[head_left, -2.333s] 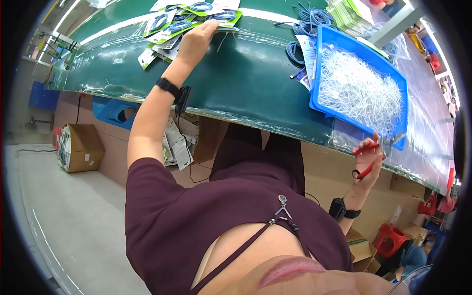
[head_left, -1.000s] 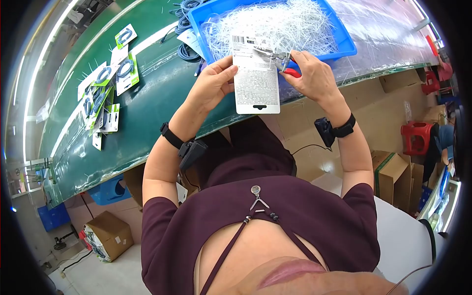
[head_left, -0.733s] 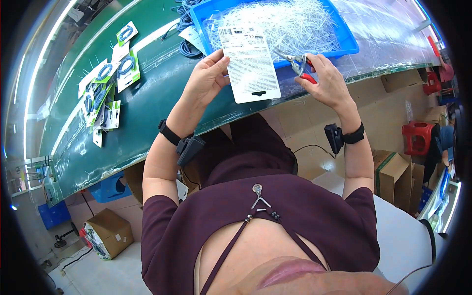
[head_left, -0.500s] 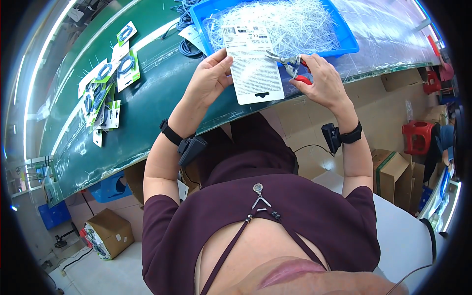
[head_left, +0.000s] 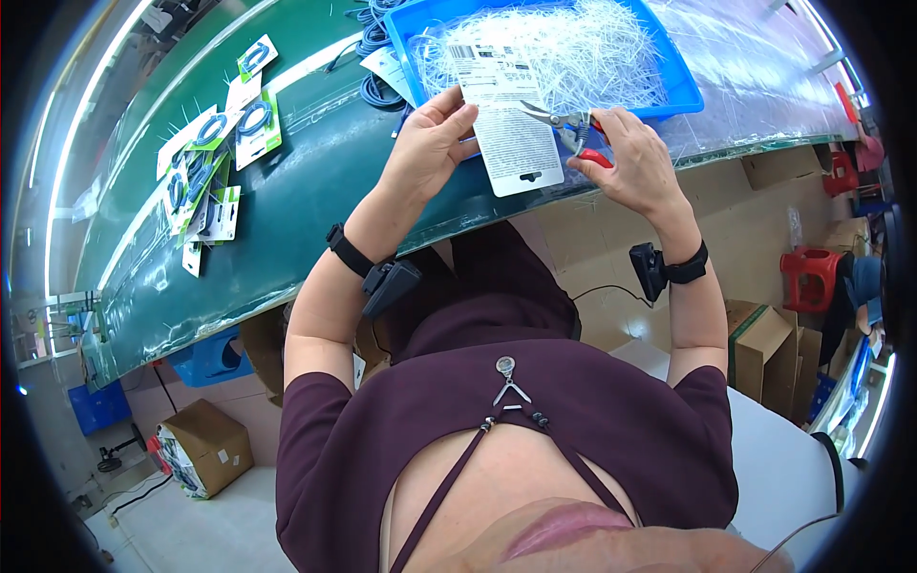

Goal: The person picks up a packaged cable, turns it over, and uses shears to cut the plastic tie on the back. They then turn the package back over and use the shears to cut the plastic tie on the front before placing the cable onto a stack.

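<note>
My left hand pinches the left edge of a white printed packaging card, its hang-hole end toward me. My right hand is wrapped round red-handled pruning shears. Their metal blades are parted and lie over the card's right edge; whether they touch it I cannot tell. Behind the card, the blue tray is heaped with thin clear plastic strips. The card's far end overlaps these strips.
Several carded cables lie in a loose pile on the green table at the left. Coiled dark cables sit beside the tray's left side. Cardboard boxes and a red stool stand on the floor at the right.
Both hands have shifted slightly to the right with the card and shears. The view has also moved a little. The grips look the same.
</note>
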Available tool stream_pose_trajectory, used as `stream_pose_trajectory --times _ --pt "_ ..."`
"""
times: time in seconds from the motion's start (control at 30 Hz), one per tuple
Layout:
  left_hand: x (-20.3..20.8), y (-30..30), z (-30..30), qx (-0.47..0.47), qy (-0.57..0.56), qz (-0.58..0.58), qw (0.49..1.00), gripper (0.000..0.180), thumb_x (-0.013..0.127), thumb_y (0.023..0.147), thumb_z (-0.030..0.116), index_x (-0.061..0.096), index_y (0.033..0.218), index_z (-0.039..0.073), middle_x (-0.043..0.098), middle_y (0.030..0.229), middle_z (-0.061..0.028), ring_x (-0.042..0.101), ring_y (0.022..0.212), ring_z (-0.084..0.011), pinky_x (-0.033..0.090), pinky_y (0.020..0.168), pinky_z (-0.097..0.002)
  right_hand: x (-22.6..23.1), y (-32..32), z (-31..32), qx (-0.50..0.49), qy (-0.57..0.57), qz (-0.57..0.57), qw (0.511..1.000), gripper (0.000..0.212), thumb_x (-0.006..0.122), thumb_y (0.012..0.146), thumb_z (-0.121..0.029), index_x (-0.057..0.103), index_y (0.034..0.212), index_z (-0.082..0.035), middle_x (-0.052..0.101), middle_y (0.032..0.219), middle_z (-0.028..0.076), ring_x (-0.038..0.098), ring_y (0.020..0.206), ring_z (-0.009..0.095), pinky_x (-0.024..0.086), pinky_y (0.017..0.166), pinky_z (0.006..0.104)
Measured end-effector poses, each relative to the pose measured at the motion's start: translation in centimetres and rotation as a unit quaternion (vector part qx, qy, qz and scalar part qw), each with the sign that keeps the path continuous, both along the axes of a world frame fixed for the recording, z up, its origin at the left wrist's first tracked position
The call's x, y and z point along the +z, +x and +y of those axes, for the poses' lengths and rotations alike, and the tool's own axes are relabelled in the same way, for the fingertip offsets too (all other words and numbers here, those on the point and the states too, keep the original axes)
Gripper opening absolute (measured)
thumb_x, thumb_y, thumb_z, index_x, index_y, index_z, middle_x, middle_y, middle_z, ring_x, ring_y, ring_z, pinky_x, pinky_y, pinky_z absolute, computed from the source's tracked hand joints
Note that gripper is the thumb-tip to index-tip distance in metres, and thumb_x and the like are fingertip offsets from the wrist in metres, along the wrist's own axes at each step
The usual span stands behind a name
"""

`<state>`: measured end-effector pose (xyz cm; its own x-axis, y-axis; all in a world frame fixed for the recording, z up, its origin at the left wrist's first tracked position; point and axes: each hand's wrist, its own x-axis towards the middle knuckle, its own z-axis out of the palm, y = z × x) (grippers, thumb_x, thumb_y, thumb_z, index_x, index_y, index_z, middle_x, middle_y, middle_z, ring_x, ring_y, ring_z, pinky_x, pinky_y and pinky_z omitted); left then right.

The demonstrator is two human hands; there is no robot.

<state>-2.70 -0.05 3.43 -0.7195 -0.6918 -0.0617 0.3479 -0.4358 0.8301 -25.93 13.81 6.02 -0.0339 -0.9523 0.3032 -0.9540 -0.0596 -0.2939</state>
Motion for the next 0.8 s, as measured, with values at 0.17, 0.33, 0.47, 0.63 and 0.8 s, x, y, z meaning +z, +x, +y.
stream_pose_trajectory --times 0.17,0.33,0.47,0.63,0.8 --pt "0.3 -0.8 1.2 0.000 -0.018 -0.001 1.000 0.039 0.054 0.096 0.010 0.047 0.134 0.003 0.058 0.118 -0.0051 0.058 0.108 -0.0144 0.052 0.093 -0.0347 0.6 1.4 -0.6 0.033 -0.057 0.044 0.997 0.060 0.076 0.075 -0.039 0.055 0.115 0.001 0.062 0.099 0.015 0.062 0.091 0.033 0.049 0.079 0.0398" --pt "0.5 -1.0 1.6 0.000 -0.014 0.008 1.000 0.038 0.053 0.096 0.010 0.047 0.133 0.003 0.058 0.117 -0.0045 0.058 0.108 -0.0145 0.051 0.094 -0.0358 0.7 1.7 -1.0 0.034 -0.016 0.019 0.999 0.061 0.076 0.075 -0.039 0.054 0.115 0.001 0.061 0.101 0.016 0.061 0.091 0.033 0.049 0.079 0.0385" --pt "0.1 -0.9 1.4 0.000 -0.001 0.016 1.000 0.037 0.051 0.097 0.009 0.046 0.133 0.001 0.058 0.117 -0.0053 0.058 0.107 -0.0155 0.051 0.094 -0.0366 0.3 1.7 -0.8 0.013 0.024 -0.018 0.999 0.060 0.076 0.076 -0.038 0.054 0.115 0.001 0.061 0.101 0.015 0.061 0.090 0.031 0.049 0.078 0.0360" --pt "-0.7 -0.6 0.5 0.030 0.049 0.052 0.997 0.036 0.047 0.099 0.014 0.046 0.132 0.001 0.059 0.114 -0.0071 0.059 0.103 -0.0184 0.050 0.092 -0.0382 2.0 1.4 0.3 -0.018 -0.004 -0.086 0.996 0.057 0.076 0.076 -0.033 0.053 0.116 0.001 0.060 0.099 0.014 0.060 0.086 0.028 0.049 0.078 0.0336" --pt "-1.6 -0.5 -0.2 -0.082 0.169 0.229 0.955 0.039 0.047 0.099 0.024 0.047 0.130 0.001 0.060 0.100 -0.0083 0.059 0.088 -0.0194 0.049 0.080 -0.0351 2.2 1.6 1.6 0.032 -0.093 -0.251 0.963 0.055 0.077 0.076 -0.029 0.053 0.116 0.001 0.058 0.095 0.013 0.058 0.083 0.026 0.048 0.077 0.0341"
